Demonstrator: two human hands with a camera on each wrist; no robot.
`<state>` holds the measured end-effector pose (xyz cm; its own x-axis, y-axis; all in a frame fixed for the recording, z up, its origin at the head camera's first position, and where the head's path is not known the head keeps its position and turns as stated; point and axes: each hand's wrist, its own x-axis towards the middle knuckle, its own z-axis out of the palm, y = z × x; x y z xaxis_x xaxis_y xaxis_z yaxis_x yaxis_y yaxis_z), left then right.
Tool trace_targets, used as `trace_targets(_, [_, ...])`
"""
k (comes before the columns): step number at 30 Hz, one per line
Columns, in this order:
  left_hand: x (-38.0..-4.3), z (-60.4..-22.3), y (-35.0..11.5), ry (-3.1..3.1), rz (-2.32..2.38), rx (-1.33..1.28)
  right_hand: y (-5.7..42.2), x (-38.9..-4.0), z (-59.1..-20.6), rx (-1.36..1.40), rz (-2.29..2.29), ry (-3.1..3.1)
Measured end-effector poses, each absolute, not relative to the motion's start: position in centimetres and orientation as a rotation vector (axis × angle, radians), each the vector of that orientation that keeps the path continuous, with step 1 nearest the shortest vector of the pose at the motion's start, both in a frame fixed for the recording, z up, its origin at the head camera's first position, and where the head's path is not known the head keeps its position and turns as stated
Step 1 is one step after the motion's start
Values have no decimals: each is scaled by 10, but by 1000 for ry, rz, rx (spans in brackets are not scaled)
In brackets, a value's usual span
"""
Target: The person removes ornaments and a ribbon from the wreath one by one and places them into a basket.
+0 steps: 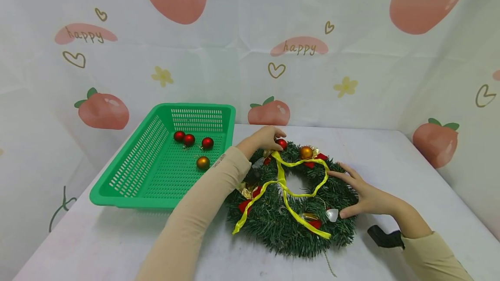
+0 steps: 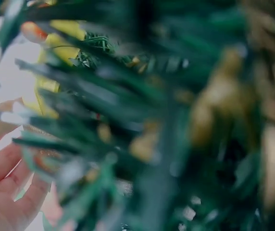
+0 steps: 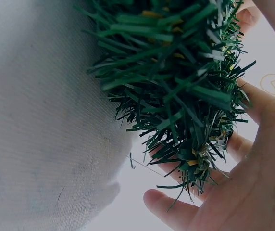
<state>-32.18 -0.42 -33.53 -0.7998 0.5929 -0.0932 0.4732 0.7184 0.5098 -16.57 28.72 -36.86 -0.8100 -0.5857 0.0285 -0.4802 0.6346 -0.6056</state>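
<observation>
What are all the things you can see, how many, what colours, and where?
Backdrop: one, white with fruit prints, behind the table
Table: one, white, foreground
Basket: one, green, table's left side
Wreath: one, green, right of the basket
Ribbon: one, yellow, across the wreath
Red baubles: four, red, three in basket, one on wreath
Gold baubles: two, orange-gold, one in basket, one on wreath
Trimmings: several, red and gold, around the wreath
White ornament: one, white, wreath's right front
Cord: one, pale, wreath's near edge
Black object: one, black, by the right wrist
Sleeves: two, beige, one per arm
Left grip: one, bare, at the wreath's red bauble; hold unclear
Right grip: one, bare, spread at the wreath's right side
</observation>
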Motion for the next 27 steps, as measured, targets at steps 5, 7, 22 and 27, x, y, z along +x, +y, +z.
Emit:
trace_targets(5, [-318, -328, -1, 2616, 670, 801, 288, -166, -370, -885, -914, 2691])
trace_targets(7, [-310, -323, -2, 2625, 666, 815, 288, -167, -369, -886, -916, 2690])
trace_targets(22, [-296, -305, -7, 2702, 751, 842, 287, -165, -368, -873, -930, 2673])
trace_targets(27, [-291, -295, -11, 2720, 773, 935, 287, -165, -368, -886, -928, 2673])
